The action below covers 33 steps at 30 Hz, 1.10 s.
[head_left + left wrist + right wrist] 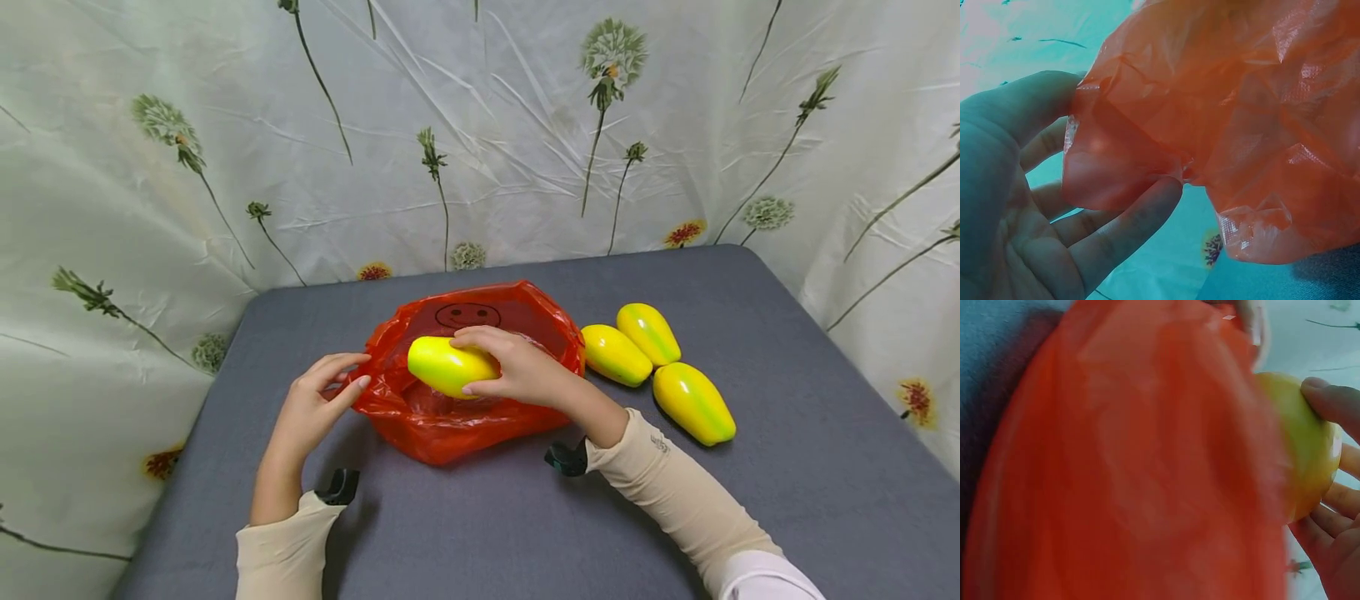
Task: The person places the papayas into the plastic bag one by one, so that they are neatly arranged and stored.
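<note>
In the head view, a red plastic bag [450, 433] with a printed smiley face lies with its mouth wide on the grey table. At its left edge my left hand [311, 404] pinches the rim; the left wrist view has the bag's film [1129, 144] between thumb and fingers. My right hand [525, 371] grips a shiny yellow-green papaya [442, 362] by its right end, holding it over the bag's mouth. The right wrist view shows this papaya [1304, 444] partly hidden behind the bag's red side [1141, 456].
Three more papayas lie close together right of the bag: one beside its rim [617, 356], one behind [648, 333] and one nearer the front [693, 403]. The grey tabletop [480, 533] ends at a hanging flower-print cloth [510, 167] behind it.
</note>
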{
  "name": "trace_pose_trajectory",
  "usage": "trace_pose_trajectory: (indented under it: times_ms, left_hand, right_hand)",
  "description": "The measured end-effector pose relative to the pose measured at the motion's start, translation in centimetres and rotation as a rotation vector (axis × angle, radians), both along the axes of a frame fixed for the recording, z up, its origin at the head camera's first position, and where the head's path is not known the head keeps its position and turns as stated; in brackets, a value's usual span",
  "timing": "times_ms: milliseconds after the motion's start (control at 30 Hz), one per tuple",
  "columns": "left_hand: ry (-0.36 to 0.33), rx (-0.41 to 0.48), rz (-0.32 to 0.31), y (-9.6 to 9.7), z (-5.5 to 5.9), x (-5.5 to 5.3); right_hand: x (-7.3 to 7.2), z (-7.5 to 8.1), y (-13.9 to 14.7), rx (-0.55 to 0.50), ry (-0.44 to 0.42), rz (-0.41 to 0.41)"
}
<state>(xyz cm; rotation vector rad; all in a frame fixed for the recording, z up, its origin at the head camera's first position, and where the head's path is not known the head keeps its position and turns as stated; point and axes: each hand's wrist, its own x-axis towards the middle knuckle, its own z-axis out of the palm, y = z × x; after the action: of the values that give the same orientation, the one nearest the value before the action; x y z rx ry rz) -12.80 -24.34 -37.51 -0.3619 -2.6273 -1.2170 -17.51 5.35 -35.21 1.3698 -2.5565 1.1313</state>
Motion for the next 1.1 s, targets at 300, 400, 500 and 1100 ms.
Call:
trace_pose_trajectory:
  times_ms: [300, 400, 500, 1100]
  left_hand:
    - [0.013, -0.015, 0.005, 0.8, 1.2, 0.6]
    - [0.021, -0.017, 0.006, 1.2, 1.7, 0.9]
    - [0.018, -0.020, 0.007, 1.0, 1.3, 0.7]
    - [0.038, -0.029, -0.005, 2.2, 2.9, 1.5]
  right_hand:
    - [-0.4, -2.0, -2.5, 0.073, -0.111, 0.013]
    - [-0.4, -2.7, -3.0, 0.095, -0.140, 0.015]
    - [-0.4, -3.2, -3.3, 0.117, -0.181, 0.004]
    - [-0.7, -5.4, -3.2, 0.142, -0.249, 0.020]
